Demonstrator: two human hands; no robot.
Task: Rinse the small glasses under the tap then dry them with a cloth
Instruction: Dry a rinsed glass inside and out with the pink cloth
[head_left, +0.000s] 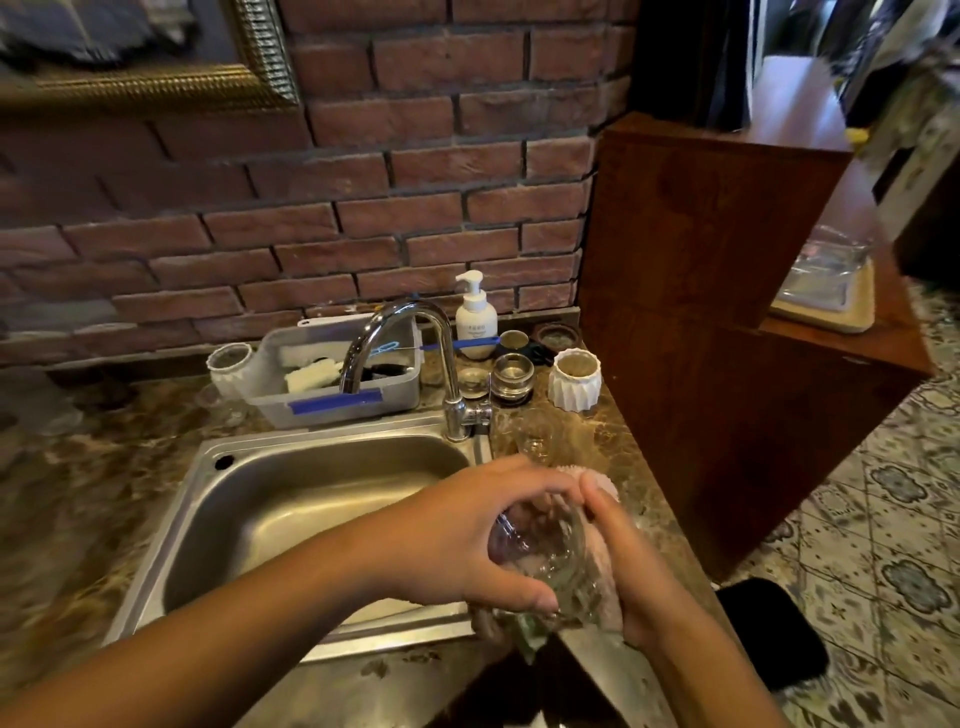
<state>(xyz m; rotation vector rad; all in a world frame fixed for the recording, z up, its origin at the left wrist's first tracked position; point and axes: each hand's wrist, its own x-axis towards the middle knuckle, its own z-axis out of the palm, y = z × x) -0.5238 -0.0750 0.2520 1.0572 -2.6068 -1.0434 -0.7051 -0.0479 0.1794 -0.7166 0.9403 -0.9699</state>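
My left hand (462, 540) grips a small clear glass (545, 551) over the sink's right front corner, the glass lying on its side. A pink cloth (605, 566) is pressed against the glass by my right hand (631, 566), with part of the cloth pushed inside it. Another clear glass (537, 441) stands on the counter right of the tap base. The chrome tap (410, 332) arches over the steel sink (291, 499); no water runs from it.
Behind the sink stand a grey plastic tub (337, 400) with sponges, a white soap pump bottle (475, 317), a white ribbed cup (574, 379) and small metal-rimmed jars (511, 376). A wooden cabinet (717, 291) closes the counter's right side. The brick wall (363, 197) is behind.
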